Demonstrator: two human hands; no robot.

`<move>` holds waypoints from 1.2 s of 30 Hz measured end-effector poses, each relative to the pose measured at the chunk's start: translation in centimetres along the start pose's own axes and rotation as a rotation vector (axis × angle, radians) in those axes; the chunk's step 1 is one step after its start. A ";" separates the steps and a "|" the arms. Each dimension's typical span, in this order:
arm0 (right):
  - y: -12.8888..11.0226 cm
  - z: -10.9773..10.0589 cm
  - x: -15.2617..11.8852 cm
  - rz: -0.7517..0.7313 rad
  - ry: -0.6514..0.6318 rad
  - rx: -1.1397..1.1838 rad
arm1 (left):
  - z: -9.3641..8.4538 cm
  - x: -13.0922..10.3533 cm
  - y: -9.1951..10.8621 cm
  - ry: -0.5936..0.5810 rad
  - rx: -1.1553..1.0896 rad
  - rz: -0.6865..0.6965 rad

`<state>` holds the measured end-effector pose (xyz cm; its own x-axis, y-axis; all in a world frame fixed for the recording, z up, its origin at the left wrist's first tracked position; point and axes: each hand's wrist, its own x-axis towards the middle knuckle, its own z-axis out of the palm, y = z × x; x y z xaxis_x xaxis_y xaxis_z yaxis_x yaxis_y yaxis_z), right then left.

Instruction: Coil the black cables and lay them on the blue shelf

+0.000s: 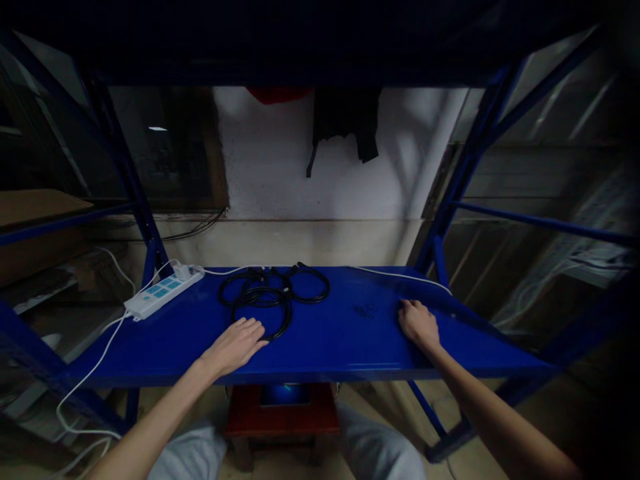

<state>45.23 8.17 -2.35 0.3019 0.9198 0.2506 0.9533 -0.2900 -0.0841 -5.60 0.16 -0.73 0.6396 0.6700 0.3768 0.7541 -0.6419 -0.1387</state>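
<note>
My left hand (243, 339) lies over the front left edge of a black coiled cable (287, 319), palm down. Its fingers are laid out fairly flat and the thumb is apart, touching or close to the coil. Behind it are more black cable coils (327, 287), some overlapping. My right hand (419, 323) rests on the right part of the blue shelf (330, 347) with its fingers curled in. Whatever may be inside those fingers is hidden. Left of this hand lie several small dark pieces (366, 311), too dim to name.
A white power strip (163, 293) with a plug sits at the shelf's left end, its white cord hanging down. Another white cord (400, 273) runs along the back right. Blue posts (133, 180) frame the shelf. Below is a red-brown stool (283, 423) with a dark screen-like object on it.
</note>
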 end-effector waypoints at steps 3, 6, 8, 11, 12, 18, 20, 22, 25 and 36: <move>0.0 0.0 0.0 -0.006 0.001 -0.001 | 0.1 0.6 -0.4 0.082 0.101 0.069; 0.1 0.2 0.1 -0.006 0.003 -0.005 | -0.4 1.7 -0.7 0.311 0.186 0.046; 0.2 0.4 0.1 -0.011 0.006 -0.004 | -1.3 2.6 -0.8 0.480 0.207 0.021; 0.3 0.4 0.1 -0.019 0.010 -0.002 | -2.3 4.0 -0.9 0.613 0.214 0.019; 0.3 0.4 0.1 -0.021 0.012 -0.004 | -2.3 4.4 -0.8 0.621 0.214 0.019; 0.2 0.2 0.0 -0.026 0.011 0.004 | 0.9 5.8 -0.3 0.365 0.125 -0.017; 0.2 0.0 0.0 -0.027 -0.001 0.025 | 2.1 5.7 -0.2 0.207 0.080 -0.059; 0.0 -0.5 -0.2 -0.013 0.044 0.049 | 2.8 5.6 0.0 0.071 0.028 -0.124; -0.6 -1.6 -0.9 0.019 0.289 0.093 | 3.1 5.4 0.5 -0.054 -0.047 -0.227; -20.8 -1.2 -9.6 -0.617 0.031 1.006 | 2.2 5.4 0.4 -0.042 -0.366 -0.372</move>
<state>22.56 5.07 -1.86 -0.1959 0.8207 0.5368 0.5097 0.5529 -0.6592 -1.50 4.35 -0.79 0.3497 0.8869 0.3018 0.8348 -0.4413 0.3293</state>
